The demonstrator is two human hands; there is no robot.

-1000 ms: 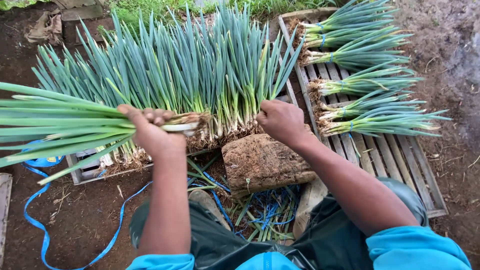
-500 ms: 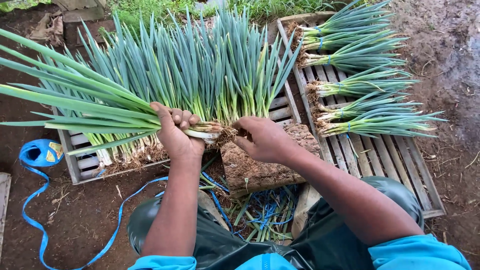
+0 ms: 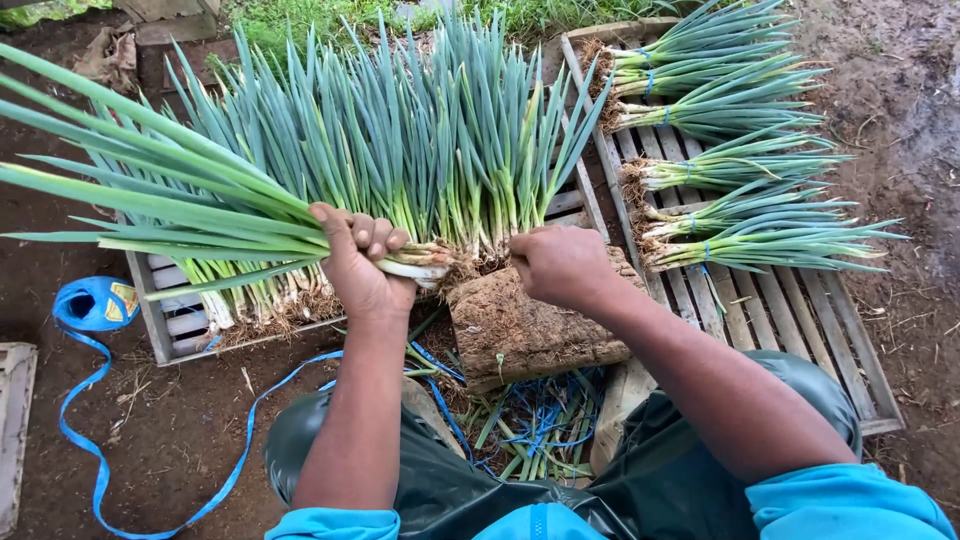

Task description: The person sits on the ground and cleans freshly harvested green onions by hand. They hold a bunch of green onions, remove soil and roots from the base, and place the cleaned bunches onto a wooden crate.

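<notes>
My left hand (image 3: 358, 265) grips a bunch of green onions (image 3: 170, 205) near its white root ends, the long leaves fanning out to the left. My right hand (image 3: 562, 264) is closed at the roots of the loose green onions (image 3: 400, 140) lying on a wooden slatted crate (image 3: 165, 320). What its fingers hold is hidden. Both hands hover just above a worn wooden block (image 3: 525, 330) between my knees.
Several tied bundles of green onions (image 3: 730, 170) lie on a slatted pallet (image 3: 800, 320) at the right. A roll of blue strap (image 3: 95, 305) trails over the dirt at the left. Trimmed leaves and blue strap scraps (image 3: 520, 425) lie below the block.
My left hand lifted and swung the bunch so its leaves point up-left. My right hand reached over to the bunch's roots, then drew back to the roots of the loose pile.
</notes>
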